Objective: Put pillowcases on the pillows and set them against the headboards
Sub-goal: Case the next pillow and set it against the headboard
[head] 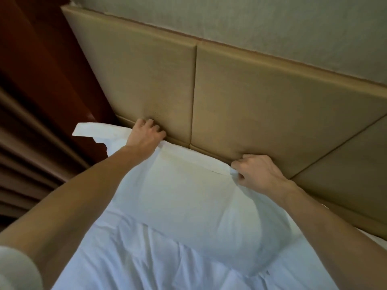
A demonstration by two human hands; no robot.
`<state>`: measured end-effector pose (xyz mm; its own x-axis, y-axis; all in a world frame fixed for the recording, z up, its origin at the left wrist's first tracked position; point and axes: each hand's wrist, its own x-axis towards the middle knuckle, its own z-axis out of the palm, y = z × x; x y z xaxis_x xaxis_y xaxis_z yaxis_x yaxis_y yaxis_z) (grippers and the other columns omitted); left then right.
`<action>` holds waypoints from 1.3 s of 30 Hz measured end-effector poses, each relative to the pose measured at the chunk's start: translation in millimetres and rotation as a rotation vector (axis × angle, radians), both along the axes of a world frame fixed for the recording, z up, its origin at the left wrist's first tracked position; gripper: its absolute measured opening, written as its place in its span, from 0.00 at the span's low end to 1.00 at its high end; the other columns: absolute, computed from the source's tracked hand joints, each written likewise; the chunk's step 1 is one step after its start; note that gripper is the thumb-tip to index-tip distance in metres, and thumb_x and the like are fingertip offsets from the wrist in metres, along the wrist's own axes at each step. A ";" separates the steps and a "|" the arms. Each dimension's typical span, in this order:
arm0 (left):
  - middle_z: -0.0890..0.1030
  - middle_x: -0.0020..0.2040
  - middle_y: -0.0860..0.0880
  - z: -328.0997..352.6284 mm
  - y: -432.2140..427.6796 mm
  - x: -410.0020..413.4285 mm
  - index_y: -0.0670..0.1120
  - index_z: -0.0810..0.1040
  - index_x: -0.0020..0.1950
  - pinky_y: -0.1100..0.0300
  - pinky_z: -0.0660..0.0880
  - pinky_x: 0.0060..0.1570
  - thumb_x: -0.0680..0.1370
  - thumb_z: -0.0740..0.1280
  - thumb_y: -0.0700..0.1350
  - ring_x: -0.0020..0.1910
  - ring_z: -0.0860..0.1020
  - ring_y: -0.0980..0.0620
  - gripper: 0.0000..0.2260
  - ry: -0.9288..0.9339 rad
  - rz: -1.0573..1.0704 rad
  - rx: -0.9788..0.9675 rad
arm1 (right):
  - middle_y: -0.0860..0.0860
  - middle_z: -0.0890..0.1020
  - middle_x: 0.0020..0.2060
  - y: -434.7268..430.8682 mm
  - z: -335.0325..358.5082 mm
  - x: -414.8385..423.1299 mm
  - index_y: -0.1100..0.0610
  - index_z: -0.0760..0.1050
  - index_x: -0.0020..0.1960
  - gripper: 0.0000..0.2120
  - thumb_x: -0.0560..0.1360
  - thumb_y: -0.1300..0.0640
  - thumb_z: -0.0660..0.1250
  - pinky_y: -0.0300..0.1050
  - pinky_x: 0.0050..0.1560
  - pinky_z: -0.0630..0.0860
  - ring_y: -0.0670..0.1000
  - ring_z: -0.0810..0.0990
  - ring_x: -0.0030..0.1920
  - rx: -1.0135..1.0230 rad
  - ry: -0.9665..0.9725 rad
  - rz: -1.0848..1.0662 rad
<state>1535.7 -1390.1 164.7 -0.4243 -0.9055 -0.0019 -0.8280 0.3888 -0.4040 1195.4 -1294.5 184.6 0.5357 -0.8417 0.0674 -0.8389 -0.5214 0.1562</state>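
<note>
A white pillow in its pillowcase (188, 197) lies on the bed with its far edge against the tan padded headboard (240, 97). My left hand (146, 135) grips the pillow's far left edge, fingers curled down between pillow and headboard. My right hand (255, 170) pinches the pillowcase fabric at the far right edge. A loose flap of the pillowcase (90, 130) sticks out past the left end.
The white bed sheet (125, 258) lies wrinkled in front of the pillow. A dark red wooden panel (41, 59) and brown pleated curtains (27, 160) stand left of the bed. A pale wall (272, 24) rises above the headboard.
</note>
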 end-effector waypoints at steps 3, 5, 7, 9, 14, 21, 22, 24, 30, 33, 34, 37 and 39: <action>0.81 0.48 0.49 -17.8 9.7 -6.1 0.50 0.79 0.53 0.50 0.68 0.52 0.75 0.67 0.42 0.51 0.75 0.44 0.08 0.076 0.083 -0.041 | 0.50 0.76 0.24 -2.6 -7.5 -2.6 0.54 0.73 0.31 0.11 0.54 0.55 0.75 0.39 0.23 0.64 0.55 0.78 0.27 -0.023 -0.010 0.023; 0.82 0.47 0.47 -26.3 21.5 -2.8 0.49 0.78 0.52 0.49 0.67 0.54 0.74 0.67 0.41 0.51 0.76 0.42 0.08 0.127 0.141 -0.066 | 0.52 0.77 0.28 -2.8 -11.7 -3.8 0.53 0.74 0.34 0.07 0.59 0.55 0.72 0.41 0.27 0.65 0.56 0.79 0.31 -0.024 -0.010 0.024; 0.83 0.44 0.47 -29.9 32.3 4.2 0.50 0.77 0.52 0.48 0.67 0.57 0.73 0.68 0.41 0.50 0.76 0.42 0.09 0.139 0.159 -0.108 | 0.52 0.79 0.33 2.2 -12.0 -1.4 0.52 0.73 0.37 0.04 0.65 0.54 0.67 0.42 0.32 0.65 0.57 0.80 0.36 0.023 0.025 -0.021; 0.83 0.42 0.47 -25.7 34.4 11.9 0.49 0.78 0.51 0.47 0.66 0.58 0.72 0.70 0.40 0.50 0.75 0.42 0.09 0.151 0.183 -0.137 | 0.51 0.81 0.36 0.0 -10.9 3.3 0.52 0.70 0.39 0.04 0.69 0.53 0.64 0.44 0.35 0.64 0.57 0.80 0.39 0.067 0.036 -0.086; 0.84 0.40 0.48 -12.8 54.0 20.2 0.50 0.79 0.52 0.47 0.65 0.58 0.72 0.72 0.41 0.50 0.73 0.42 0.10 0.136 0.151 -0.150 | 0.51 0.81 0.41 28.2 -11.3 17.0 0.52 0.70 0.43 0.01 0.72 0.56 0.62 0.47 0.39 0.67 0.57 0.74 0.37 0.166 -0.026 -0.173; 0.83 0.38 0.45 11.3 32.3 40.5 0.48 0.80 0.48 0.48 0.66 0.51 0.68 0.71 0.37 0.46 0.73 0.40 0.11 0.222 0.201 -0.207 | 0.52 0.79 0.39 16.3 15.2 47.9 0.53 0.72 0.44 0.01 0.74 0.58 0.61 0.47 0.38 0.68 0.58 0.76 0.39 0.157 0.037 -0.191; 0.82 0.38 0.44 10.4 31.6 40.8 0.48 0.81 0.48 0.49 0.66 0.49 0.69 0.71 0.37 0.45 0.74 0.40 0.11 0.240 0.195 -0.185 | 0.52 0.79 0.40 15.5 16.0 51.0 0.53 0.71 0.44 0.01 0.74 0.58 0.61 0.47 0.39 0.69 0.59 0.77 0.40 0.161 0.058 -0.194; 0.82 0.38 0.42 3.0 33.0 40.6 0.47 0.81 0.49 0.50 0.68 0.45 0.69 0.70 0.36 0.43 0.75 0.39 0.11 0.291 0.182 -0.142 | 0.54 0.81 0.44 17.1 10.2 55.9 0.52 0.71 0.45 0.01 0.75 0.57 0.62 0.48 0.40 0.70 0.60 0.80 0.45 0.159 0.101 -0.221; 0.77 0.35 0.44 -32.7 48.1 41.8 0.44 0.77 0.49 0.56 0.65 0.31 0.73 0.67 0.34 0.35 0.71 0.45 0.08 0.389 0.221 -0.055 | 0.52 0.82 0.52 19.7 -21.6 72.7 0.52 0.75 0.55 0.10 0.77 0.62 0.62 0.47 0.43 0.71 0.56 0.82 0.53 0.187 0.240 -0.335; 0.78 0.37 0.45 -44.0 49.3 48.7 0.44 0.76 0.50 0.55 0.68 0.30 0.74 0.66 0.34 0.34 0.71 0.45 0.08 0.489 0.215 -0.048 | 0.51 0.82 0.51 21.5 -24.1 74.6 0.51 0.76 0.55 0.11 0.77 0.63 0.62 0.47 0.44 0.72 0.56 0.82 0.52 0.183 0.252 -0.362; 0.79 0.41 0.44 -46.3 51.1 51.8 0.45 0.76 0.52 0.54 0.70 0.31 0.75 0.65 0.35 0.35 0.73 0.44 0.08 0.529 0.206 -0.050 | 0.51 0.82 0.50 21.3 -22.6 75.9 0.50 0.76 0.54 0.10 0.77 0.62 0.62 0.46 0.43 0.70 0.55 0.82 0.51 0.180 0.253 -0.367; 0.77 0.62 0.45 -55.1 70.6 50.3 0.47 0.70 0.67 0.50 0.77 0.40 0.80 0.65 0.44 0.47 0.80 0.42 0.16 0.797 0.246 -0.074 | 0.50 0.82 0.48 20.4 -14.2 79.9 0.51 0.75 0.52 0.06 0.78 0.59 0.62 0.46 0.40 0.68 0.55 0.82 0.49 0.176 0.246 -0.386; 0.70 0.69 0.47 -72.2 98.0 40.5 0.49 0.65 0.71 0.47 0.78 0.49 0.80 0.64 0.50 0.58 0.77 0.45 0.21 1.061 0.406 -0.065 | 0.51 0.82 0.48 20.9 -11.0 81.6 0.51 0.74 0.51 0.05 0.78 0.59 0.61 0.46 0.41 0.68 0.55 0.81 0.49 0.186 0.230 -0.399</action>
<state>1576.2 -1292.1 92.5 0.1407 -0.9617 0.2351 -0.8241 0.0179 0.5661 1277.0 -1273.6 173.6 0.1530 -0.9706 -0.1856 -0.9334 -0.2036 0.2954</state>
